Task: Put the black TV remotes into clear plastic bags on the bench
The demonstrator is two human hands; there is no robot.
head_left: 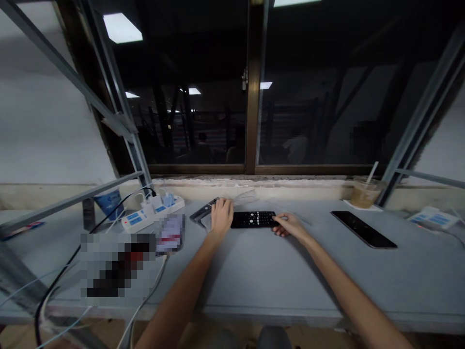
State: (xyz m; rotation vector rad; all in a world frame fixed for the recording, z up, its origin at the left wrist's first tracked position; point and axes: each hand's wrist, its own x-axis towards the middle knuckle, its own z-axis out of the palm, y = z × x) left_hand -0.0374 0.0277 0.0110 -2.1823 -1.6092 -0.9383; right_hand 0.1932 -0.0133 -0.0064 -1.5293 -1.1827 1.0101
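Observation:
A black remote control (253,219) with pale buttons lies crosswise near the middle of the grey table. My right hand (287,224) pinches its right end between thumb and fingers. At its left end is my left hand (222,214), fingers bent downward over a clear plastic wrapper; whether they grip it is hard to tell. Another dark remote-like item in clear plastic (205,212) sits just left of that hand. Thin transparent film (245,197) spreads behind the hands.
A black phone (363,229) and a drink cup with a straw (365,193) are on the right. Leftward are a white power strip (152,213) with cables, a blue cup (110,202) and a purple-grey device (170,234). Metal frame bars stand at both sides; a dark window is behind.

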